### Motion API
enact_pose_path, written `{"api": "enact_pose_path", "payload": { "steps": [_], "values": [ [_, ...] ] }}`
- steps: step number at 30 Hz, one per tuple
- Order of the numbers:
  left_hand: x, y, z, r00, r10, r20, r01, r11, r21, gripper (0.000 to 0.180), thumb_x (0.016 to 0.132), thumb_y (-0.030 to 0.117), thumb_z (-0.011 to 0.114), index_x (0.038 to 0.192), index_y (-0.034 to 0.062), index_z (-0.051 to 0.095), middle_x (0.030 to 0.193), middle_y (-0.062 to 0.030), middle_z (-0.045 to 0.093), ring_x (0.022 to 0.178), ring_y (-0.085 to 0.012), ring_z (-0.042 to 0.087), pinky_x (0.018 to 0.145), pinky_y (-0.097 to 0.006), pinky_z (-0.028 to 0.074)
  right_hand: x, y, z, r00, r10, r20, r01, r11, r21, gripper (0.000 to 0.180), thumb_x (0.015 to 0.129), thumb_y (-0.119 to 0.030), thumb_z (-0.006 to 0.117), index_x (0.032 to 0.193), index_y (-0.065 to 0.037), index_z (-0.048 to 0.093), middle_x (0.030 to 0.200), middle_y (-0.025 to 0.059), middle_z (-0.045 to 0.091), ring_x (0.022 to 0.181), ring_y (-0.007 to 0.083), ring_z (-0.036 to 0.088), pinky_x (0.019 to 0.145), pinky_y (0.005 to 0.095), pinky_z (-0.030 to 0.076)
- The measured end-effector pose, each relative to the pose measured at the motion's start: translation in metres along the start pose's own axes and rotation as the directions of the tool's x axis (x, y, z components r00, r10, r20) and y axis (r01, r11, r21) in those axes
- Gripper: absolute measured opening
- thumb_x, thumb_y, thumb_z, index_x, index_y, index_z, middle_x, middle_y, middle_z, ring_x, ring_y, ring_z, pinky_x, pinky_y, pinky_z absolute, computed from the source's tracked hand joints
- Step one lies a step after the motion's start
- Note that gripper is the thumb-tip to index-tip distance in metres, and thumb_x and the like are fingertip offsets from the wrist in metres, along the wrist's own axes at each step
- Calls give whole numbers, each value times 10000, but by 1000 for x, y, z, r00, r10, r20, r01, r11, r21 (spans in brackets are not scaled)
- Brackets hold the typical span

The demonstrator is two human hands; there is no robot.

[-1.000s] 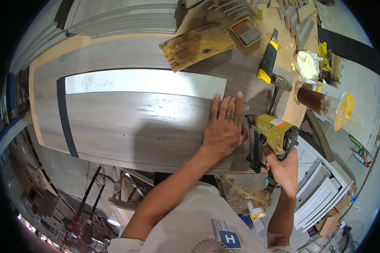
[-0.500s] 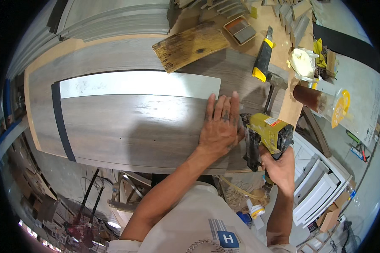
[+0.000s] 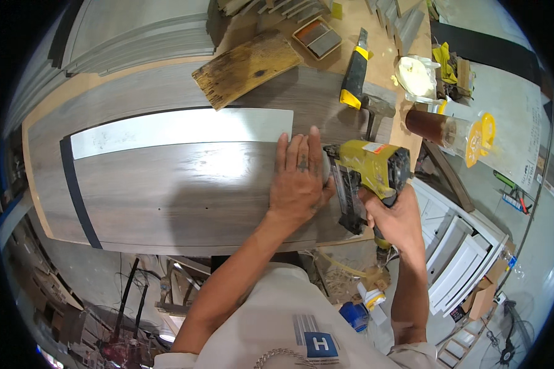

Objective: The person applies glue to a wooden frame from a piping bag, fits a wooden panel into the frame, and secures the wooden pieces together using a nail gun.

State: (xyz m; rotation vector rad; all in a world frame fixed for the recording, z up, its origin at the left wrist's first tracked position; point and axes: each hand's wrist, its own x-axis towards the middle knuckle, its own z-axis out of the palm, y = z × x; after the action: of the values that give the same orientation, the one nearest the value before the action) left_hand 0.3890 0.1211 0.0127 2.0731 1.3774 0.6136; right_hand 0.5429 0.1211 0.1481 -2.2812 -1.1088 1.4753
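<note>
My left hand (image 3: 298, 175) lies flat on a grey-brown wood-grain panel (image 3: 184, 190), fingers stretched out, their tips by the right end of a long white strip (image 3: 184, 130). My right hand (image 3: 397, 218) is wrapped round the handle of a yellow-and-black nail gun (image 3: 372, 163). The gun's nose points left, close beside my left thumb; whether it touches the panel I cannot tell. A dark strip (image 3: 80, 190) crosses the panel's left end. Past the gun lie a claw hammer (image 3: 377, 107) and a black-and-yellow utility knife (image 3: 354, 77).
A rough yellowish board (image 3: 247, 67) and a small box (image 3: 317, 38) sit at the back. A tub of pale paste (image 3: 416, 77) and a tipped cup of brown drink (image 3: 434, 126) are at the right edge. Stacked panels (image 3: 141, 46) stand back left; a white cabinet door (image 3: 455, 258) is below right.
The whole view has shifted, so the bench appears further left. The nail gun has moved slightly away from me across the panel. My left hand stays flat by the white strip.
</note>
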Motion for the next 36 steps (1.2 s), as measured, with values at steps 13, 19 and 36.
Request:
{"api": "enact_pose_path", "payload": {
  "steps": [13, 19, 36],
  "values": [
    [6, 2, -6, 998, 3, 70, -3, 1000, -1, 1257, 602, 340, 868, 1469, -146, 97, 1324, -244, 437, 1303, -373, 380, 1180, -543, 177, 5, -4, 6, 989, -145, -24, 146, 987, 72, 163, 840, -83, 661, 947, 34, 624, 696, 56, 627, 548, 118, 556, 515, 293, 467],
    [0, -1, -9, 998, 57, 27, -56, 996, -63, 1113, 747, 329, 793, 1482, -114, 83, 1401, -234, 403, 1355, -394, 336, 1182, -549, 166, -11, 36, 6, 901, -364, -234, 312, 921, -232, 312, 812, -155, 677, 1019, 74, 630, 860, 150, 696, 659, 209, 643, 657, 351, 520],
    [-59, 19, -49, 257, 618, 743, -838, 526, -147, 822, 654, 299, 747, 1365, 1, 463, 1388, -140, 459, 1410, -284, 319, 1222, -503, 135, -189, 203, 30, 969, 47, -243, 105, 810, 576, 102, 851, -30, 650, 916, 36, 608, 647, 23, 581, 512, 100, 536, 490, 270, 435]
  ]
}}
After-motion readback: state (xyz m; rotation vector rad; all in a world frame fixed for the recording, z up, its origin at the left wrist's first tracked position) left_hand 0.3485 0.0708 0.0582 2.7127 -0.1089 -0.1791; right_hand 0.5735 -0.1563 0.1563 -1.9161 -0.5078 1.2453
